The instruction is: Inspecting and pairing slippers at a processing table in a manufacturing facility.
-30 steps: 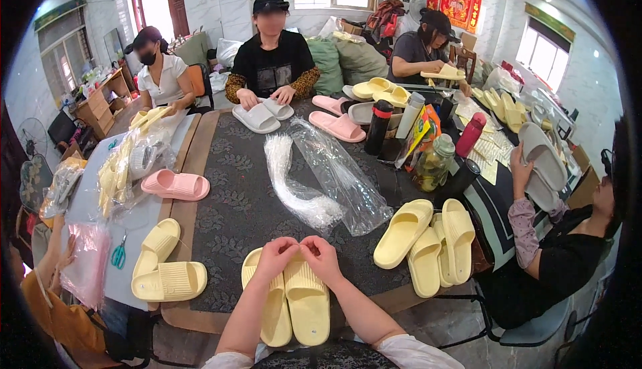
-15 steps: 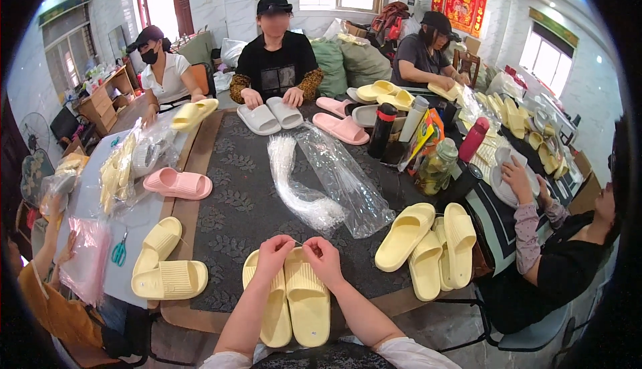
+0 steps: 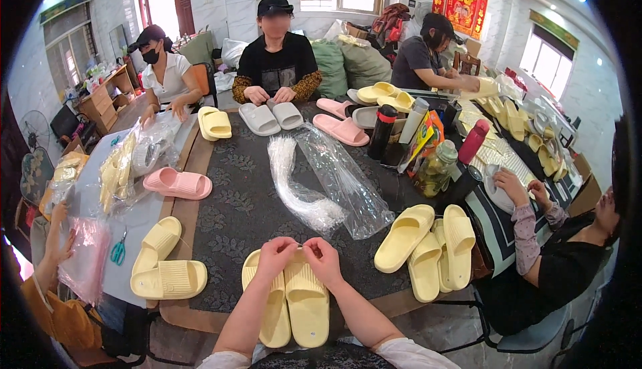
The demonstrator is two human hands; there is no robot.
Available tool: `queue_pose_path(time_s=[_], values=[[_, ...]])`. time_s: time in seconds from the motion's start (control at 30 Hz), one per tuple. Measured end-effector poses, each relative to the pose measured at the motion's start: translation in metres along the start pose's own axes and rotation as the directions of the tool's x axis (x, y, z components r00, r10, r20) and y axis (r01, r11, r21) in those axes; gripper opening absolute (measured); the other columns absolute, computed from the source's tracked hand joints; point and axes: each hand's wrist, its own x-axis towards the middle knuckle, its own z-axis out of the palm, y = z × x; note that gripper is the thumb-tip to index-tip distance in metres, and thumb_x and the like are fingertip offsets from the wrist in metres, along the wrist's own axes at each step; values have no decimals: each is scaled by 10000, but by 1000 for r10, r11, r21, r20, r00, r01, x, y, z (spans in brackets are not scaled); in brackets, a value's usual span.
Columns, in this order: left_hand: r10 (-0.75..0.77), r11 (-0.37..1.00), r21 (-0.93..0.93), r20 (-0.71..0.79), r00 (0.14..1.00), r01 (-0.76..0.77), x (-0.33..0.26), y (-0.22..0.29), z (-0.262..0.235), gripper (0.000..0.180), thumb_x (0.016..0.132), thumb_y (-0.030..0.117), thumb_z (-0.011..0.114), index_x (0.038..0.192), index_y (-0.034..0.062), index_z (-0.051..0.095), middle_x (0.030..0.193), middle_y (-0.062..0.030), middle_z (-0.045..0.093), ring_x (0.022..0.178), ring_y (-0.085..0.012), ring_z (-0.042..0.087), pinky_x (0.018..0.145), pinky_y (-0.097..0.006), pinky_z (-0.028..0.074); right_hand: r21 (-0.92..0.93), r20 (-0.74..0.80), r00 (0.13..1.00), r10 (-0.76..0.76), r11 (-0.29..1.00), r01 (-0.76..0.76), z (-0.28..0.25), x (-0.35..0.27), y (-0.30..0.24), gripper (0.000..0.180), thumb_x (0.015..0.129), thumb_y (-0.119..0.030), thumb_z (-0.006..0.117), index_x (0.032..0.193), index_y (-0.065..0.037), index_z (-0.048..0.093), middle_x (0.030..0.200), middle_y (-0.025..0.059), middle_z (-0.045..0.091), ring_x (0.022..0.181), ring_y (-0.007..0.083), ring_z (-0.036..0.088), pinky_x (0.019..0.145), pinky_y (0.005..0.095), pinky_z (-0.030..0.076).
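My left hand (image 3: pixel 275 257) and my right hand (image 3: pixel 322 259) are closed in pinches, fingertips nearly meeting. Between them shows a short bit of thin strand, mostly hidden by the fingers. Both hands are over the far ends of two pale yellow slippers, the left slipper (image 3: pixel 275 319) and the right slipper (image 3: pixel 309 312). These lie side by side at the near table edge, ribbed straps away from me. Just beyond is a bundle of thin clear strands (image 3: pixel 289 185), next to a crumpled clear plastic bag (image 3: pixel 348 188).
Yellow slippers stand at my left (image 3: pixel 170 279) and right (image 3: pixel 404 238). A pink slipper (image 3: pixel 178 184), teal scissors (image 3: pixel 118 249) and plastic bags (image 3: pixel 83 255) lie farther left. Bottles (image 3: pixel 382 132) and a jar (image 3: pixel 438 168) stand at the right. Other people work around the dark patterned table (image 3: pixel 227 235).
My fingertips have drawn slightly closer together over the slippers. At the far left, a person has put yellow slippers down on the table. The person opposite has moved their hands closer together.
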Motion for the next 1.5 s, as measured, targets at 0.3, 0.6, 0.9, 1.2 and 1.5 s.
queue_pose_path(time_s=[0.3, 0.6, 0.9, 1.2, 1.5], values=[[-11, 1000, 24, -9, 1000, 11, 1, -7, 1, 146, 849, 131, 691, 923, 5, 686, 791, 9, 658, 715, -57, 573, 638, -226, 466, -49, 4, 1000, -18, 999, 18, -1, 0, -1, 111, 858, -132, 664, 905, -33, 647, 774, 50, 609, 687, 128, 585, 645, 273, 478], [-1, 996, 86, 31, 1000, -2, 1, -4, 0, 132, 858, 118, 675, 923, 4, 683, 791, 8, 655, 710, -60, 566, 644, -229, 468, -35, 17, 1000, -4, 999, 5, -1, 0, -2, 106, 859, -124, 659, 905, -29, 645, 771, 50, 608, 688, 124, 582, 645, 267, 476], [2, 1000, 11, 24, 1000, -2, -2, 1, 2, 130, 862, 107, 672, 944, 6, 676, 802, -6, 660, 734, -70, 583, 676, -236, 477, -65, 22, 1000, -5, 998, 6, -2, 0, -2, 109, 859, -130, 662, 907, -33, 644, 778, 57, 618, 694, 135, 588, 644, 272, 476], [-50, 999, 15, 60, 997, 49, 0, 1, 1, 131, 867, 117, 669, 927, 0, 674, 795, 0, 657, 722, -64, 576, 670, -226, 473, -64, 20, 999, -38, 997, 39, -3, 0, -7, 81, 869, -99, 654, 904, -26, 644, 768, -14, 606, 682, 55, 536, 621, 219, 444], [1, 997, 79, 20, 1000, -2, -1, 1, 2, 112, 880, 111, 650, 925, 11, 673, 766, 23, 640, 703, -56, 562, 631, -228, 460, -67, 24, 999, -48, 997, 49, -2, -1, -5, 79, 865, -95, 658, 902, -26, 649, 775, -12, 616, 683, 52, 542, 629, 220, 453]])
